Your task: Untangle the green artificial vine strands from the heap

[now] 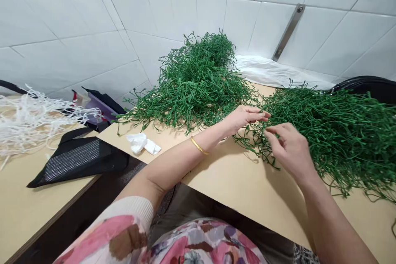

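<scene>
No text, label, brand or number can be read anywhere; the purple packet (100, 105) far to the left of the left hand (244, 119) shows nothing legible.

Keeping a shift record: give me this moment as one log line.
left hand: beside green sprigs | right hand: among same sprigs | nearby: second sprig heap, crumpled white tissue

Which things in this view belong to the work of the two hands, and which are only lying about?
Belong to the work:
left hand, right hand, spread green artificial stems, heaped green artificial stems

Lying about:
crumpled white tissue, black mesh bag, white strands
</scene>
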The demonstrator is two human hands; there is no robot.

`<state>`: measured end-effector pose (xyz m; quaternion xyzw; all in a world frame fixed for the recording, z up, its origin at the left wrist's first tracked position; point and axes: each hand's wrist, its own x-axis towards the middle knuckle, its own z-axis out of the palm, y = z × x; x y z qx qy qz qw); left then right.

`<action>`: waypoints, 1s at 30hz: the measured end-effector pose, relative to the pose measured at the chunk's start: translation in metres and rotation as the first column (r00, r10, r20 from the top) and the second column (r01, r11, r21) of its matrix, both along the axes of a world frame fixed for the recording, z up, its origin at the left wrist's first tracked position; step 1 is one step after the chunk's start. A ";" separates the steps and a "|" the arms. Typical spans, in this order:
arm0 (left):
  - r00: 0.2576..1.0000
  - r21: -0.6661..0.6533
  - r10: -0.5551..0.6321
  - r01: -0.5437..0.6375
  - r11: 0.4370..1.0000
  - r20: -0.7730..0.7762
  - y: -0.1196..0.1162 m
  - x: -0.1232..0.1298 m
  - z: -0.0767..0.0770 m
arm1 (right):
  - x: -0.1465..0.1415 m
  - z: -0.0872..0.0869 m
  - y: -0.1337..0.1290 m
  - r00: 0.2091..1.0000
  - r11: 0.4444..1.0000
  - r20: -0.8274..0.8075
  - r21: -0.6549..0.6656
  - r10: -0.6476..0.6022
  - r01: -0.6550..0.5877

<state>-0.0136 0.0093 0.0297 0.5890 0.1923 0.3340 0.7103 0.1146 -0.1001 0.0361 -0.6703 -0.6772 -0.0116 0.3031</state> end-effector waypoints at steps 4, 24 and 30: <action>0.977 0.223 0.032 0.016 0.975 -0.212 -0.011 0.012 0.009 | -0.018 -0.007 0.008 0.840 0.920 -0.510 -0.211 0.184 -0.330; 0.824 -0.197 0.468 -0.540 0.818 -0.318 -0.108 -0.068 -0.036 | -0.017 -0.032 0.017 0.564 0.896 -0.817 -0.158 0.117 -0.414; 0.887 -0.300 0.432 -0.461 0.835 -0.161 -0.100 -0.052 -0.038 | -0.028 -0.037 0.014 0.770 0.922 -0.587 -0.100 0.249 -0.374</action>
